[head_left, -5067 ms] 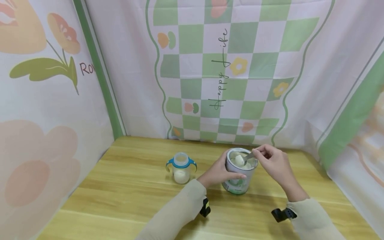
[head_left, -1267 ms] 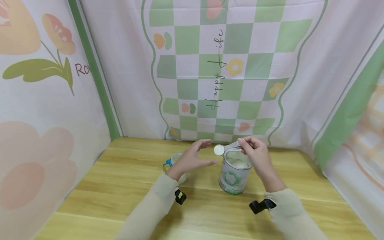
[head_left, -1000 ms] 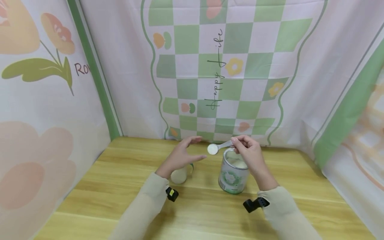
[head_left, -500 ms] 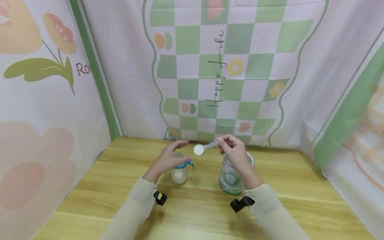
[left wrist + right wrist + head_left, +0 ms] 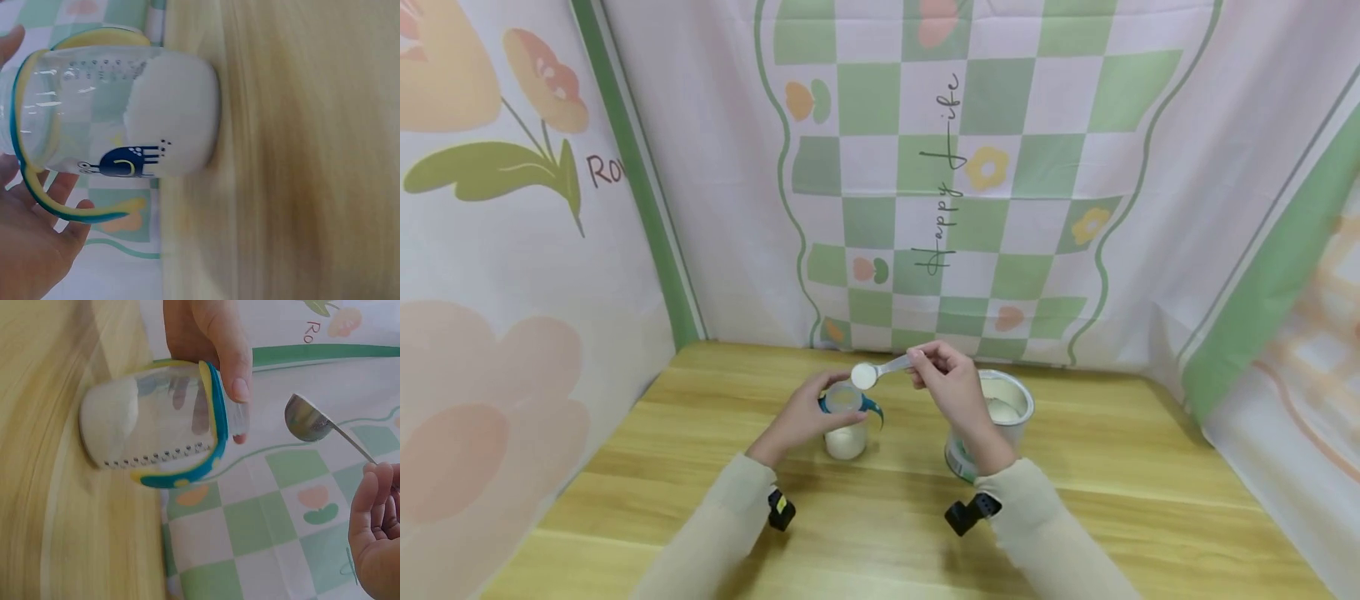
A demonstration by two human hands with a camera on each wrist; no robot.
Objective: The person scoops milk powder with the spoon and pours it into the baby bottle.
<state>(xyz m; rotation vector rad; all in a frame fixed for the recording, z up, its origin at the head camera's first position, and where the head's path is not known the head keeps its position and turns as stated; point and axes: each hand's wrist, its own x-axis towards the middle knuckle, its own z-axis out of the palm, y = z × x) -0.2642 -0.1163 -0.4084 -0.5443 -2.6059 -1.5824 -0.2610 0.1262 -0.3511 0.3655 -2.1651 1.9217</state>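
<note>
A clear baby bottle (image 5: pixel 846 443) with blue-and-yellow side handles stands upright on the table, lidless, white powder filling its lower part. My left hand (image 5: pixel 796 422) holds it around the neck, thumb in front and fingers behind. Between thumb and fingertips my right hand (image 5: pixel 953 390) pinches the handle of a metal measuring scoop (image 5: pixel 306 419). The scoop's bowl is level and full of white powder (image 5: pixel 864 376), just above and right of the bottle's mouth. Behind the right forearm stands an uncovered milk powder can (image 5: pixel 1017 430), partly hidden, with powder inside.
The wooden table (image 5: pixel 880 533) ends at a patterned curtain (image 5: pixel 940 208) close behind the bottle and can. Another printed curtain (image 5: pixel 535 275) hangs along the left side. Each wrist carries a black strapped-on camera.
The right hand has lifted a full scoop from the can and carried it left to the bottle. My left hand has let go of the can and now holds the bottle's neck.
</note>
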